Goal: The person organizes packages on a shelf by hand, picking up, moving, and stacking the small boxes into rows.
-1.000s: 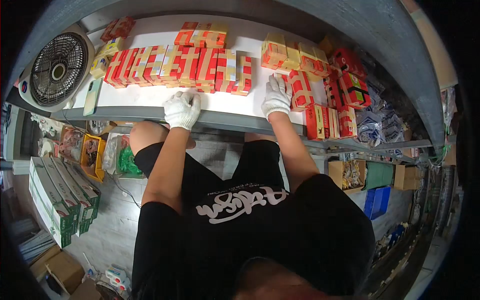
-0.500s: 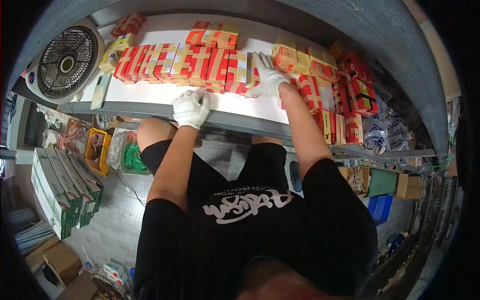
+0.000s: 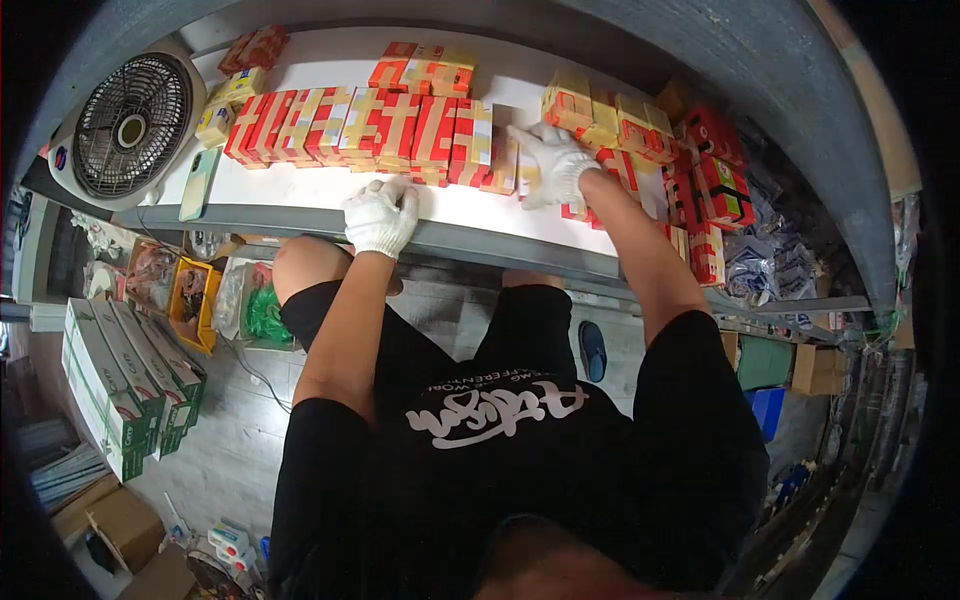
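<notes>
My left hand (image 3: pixel 382 217), in a white knit glove, rests on the front edge of the white tabletop with its fingers curled and nothing visible in them. In a matching glove, my right hand (image 3: pixel 560 165) hovers beside the right end of a row of taped red-and-tan boxes (image 3: pixel 430 132). Its thumb and fingers are spread apart, close to a small tan-and-white box (image 3: pixel 526 172) at that end; whether they touch it is unclear. A second group of red boxes (image 3: pixel 620 172) lies partly hidden behind my right wrist.
A grey fan (image 3: pixel 133 130) and a phone (image 3: pixel 200 184) are at the table's left. More boxes (image 3: pixel 422 68) are stacked behind the row. Yellow-topped boxes (image 3: pixel 568 100) and plastic-wrapped packs (image 3: pixel 770 265) stand at the right. Long green-and-white cartons (image 3: pixel 115 385) sit on the floor.
My right hand has moved right, off the end of the row, uncovering the small boxes there. Its forearm has swung to the right too. My left hand has stayed in place.
</notes>
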{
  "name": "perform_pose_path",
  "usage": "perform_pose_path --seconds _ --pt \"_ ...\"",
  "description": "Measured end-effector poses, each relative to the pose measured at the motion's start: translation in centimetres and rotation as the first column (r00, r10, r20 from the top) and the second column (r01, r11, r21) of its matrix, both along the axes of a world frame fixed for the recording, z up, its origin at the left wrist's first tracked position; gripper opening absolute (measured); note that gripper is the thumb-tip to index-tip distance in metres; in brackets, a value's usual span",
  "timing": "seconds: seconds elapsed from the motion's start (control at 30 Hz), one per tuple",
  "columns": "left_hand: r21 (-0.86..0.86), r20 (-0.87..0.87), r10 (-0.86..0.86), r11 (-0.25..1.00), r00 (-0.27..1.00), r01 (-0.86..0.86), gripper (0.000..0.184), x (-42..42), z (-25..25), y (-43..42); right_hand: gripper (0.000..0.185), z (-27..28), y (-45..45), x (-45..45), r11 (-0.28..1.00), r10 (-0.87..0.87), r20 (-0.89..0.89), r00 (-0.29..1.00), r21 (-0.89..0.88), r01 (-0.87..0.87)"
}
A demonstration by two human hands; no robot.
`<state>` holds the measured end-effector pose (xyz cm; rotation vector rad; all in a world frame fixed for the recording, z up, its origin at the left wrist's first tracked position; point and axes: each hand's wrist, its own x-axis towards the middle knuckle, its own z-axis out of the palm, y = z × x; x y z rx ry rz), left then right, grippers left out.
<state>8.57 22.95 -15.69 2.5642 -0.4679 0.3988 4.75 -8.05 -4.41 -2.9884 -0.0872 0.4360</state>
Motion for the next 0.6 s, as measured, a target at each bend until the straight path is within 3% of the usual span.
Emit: perform_pose_path --seconds 0.2,0.27,0.37,0.47,0.6 --pt "0.021 0.014 0.005 1.0 1.0 -0.005 0.027 0.3 -0.8 0.0 0.125 2.6 -2.9 -4.0 0.971 -0.02 -0.072 0.997 -0.237 0.002" --pt "0.01 0.03 0.014 1.0 0.999 -0.015 0.027 0.3 -0.7 0.0 0.124 2.3 -3.8 -4.0 0.917 -0.033 -0.195 0.98 -0.396 -0.048" --pt "0.027 0.007 0.008 1.0 1.0 -0.008 0.027 0.2 -0.7 0.0 0.125 2.7 -3.2 -4.9 0.9 -0.034 -0.134 0.99 -0.435 -0.028" --pt "0.02 0.007 0.002 1.0 1.0 -0.002 0.027 0.4 -0.7 0.0 0.126 2.5 -2.5 -4.8 0.922 -0.082 -0.22 0.972 -0.387 -0.01" --pt "0.033 0.017 0.008 0.999 1.0 -0.009 0.027 0.0 -0.1 -0.1 0.13 2.4 -0.1 -3.7 0.978 -0.041 -0.139 0.989 -0.209 0.011"
